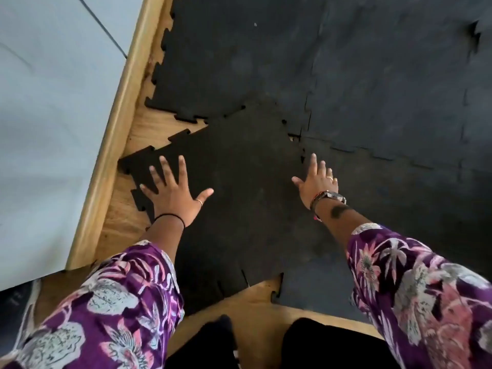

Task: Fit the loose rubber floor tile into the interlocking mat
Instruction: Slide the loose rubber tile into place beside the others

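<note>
The loose black rubber tile lies skewed on the wooden floor, its toothed edges not lined up with the mat. Its far corner overlaps the laid mat, and its right edge rests along the neighbouring tile. My left hand is pressed flat, fingers spread, on the tile's left part near its toothed corner. My right hand lies flat with fingers apart at the tile's right edge, over the seam with the mat. A small gap shows where the tiles meet.
Bare wooden floor shows left of the tile and at the near side. A wooden skirting strip runs along a pale wall on the left. My dark-clad legs are at the bottom.
</note>
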